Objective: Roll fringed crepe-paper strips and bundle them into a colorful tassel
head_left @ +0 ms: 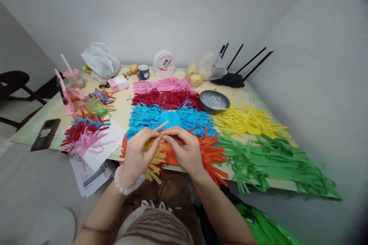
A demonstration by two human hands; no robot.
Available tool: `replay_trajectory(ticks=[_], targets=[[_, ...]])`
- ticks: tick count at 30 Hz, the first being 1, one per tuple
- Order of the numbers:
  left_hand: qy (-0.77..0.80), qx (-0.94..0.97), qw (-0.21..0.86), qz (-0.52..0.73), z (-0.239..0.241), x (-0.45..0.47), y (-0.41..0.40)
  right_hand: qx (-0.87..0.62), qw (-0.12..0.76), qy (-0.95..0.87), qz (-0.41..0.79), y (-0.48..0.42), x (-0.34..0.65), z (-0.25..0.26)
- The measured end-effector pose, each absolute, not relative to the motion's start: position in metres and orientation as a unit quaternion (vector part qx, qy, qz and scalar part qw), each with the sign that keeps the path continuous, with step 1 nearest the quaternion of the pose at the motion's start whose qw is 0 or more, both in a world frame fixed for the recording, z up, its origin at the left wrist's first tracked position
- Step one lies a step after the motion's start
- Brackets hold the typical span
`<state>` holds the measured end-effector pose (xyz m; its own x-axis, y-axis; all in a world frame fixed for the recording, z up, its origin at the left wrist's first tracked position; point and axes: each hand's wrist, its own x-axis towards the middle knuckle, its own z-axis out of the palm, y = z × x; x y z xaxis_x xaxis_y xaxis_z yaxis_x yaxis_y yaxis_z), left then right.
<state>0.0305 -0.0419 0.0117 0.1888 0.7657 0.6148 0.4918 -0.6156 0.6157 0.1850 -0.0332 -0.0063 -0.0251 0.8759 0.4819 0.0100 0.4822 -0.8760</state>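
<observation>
My left hand (138, 155) and my right hand (184, 147) meet in front of me over the table's near edge. Both pinch a narrow yellow paper strip (161, 126) whose free end pokes up and to the right between the fingertips. A bead bracelet sits on my left wrist. Under the hands lie orange fringed paper (209, 153) and some yellow-orange fringe (153, 168). Just beyond them is blue fringed paper (149, 116).
Fringed paper in red (166, 99), pink (163, 84), yellow (247, 120) and green (273, 160) covers the table (123, 109). A bowl (214, 101) stands mid-right. Mixed strips (86, 130) and a phone (46, 134) lie at the left. A mug, fruit, bags and a router are at the back.
</observation>
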Motion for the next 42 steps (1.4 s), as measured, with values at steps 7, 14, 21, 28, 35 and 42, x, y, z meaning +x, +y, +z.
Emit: replay_trajectory(ticks=[7,14,21,28,35,42], targets=[[0.422,0.758,0.136,0.479,0.007,0.029,-0.043,-0.353,0.587,-0.568,0.457,-0.029,0.185,-0.018],[0.441,0.720,0.190,0.501,-0.001,0.032,-0.044,-0.354,0.581,-0.572,0.458,-0.033,0.185,-0.016],[0.472,0.656,0.275,0.521,-0.011,0.036,-0.041,-0.372,0.573,-0.563,0.465,-0.032,0.183,-0.016],[0.464,0.651,0.279,0.532,-0.014,0.036,-0.042,-0.340,0.549,-0.525,0.554,-0.028,0.187,-0.017],[0.436,0.675,0.224,0.552,-0.015,0.039,-0.044,-0.333,0.572,-0.495,0.563,-0.030,0.181,-0.021],[0.454,0.665,0.249,0.538,-0.016,0.039,-0.045,-0.354,0.576,-0.516,0.526,-0.034,0.177,-0.022]])
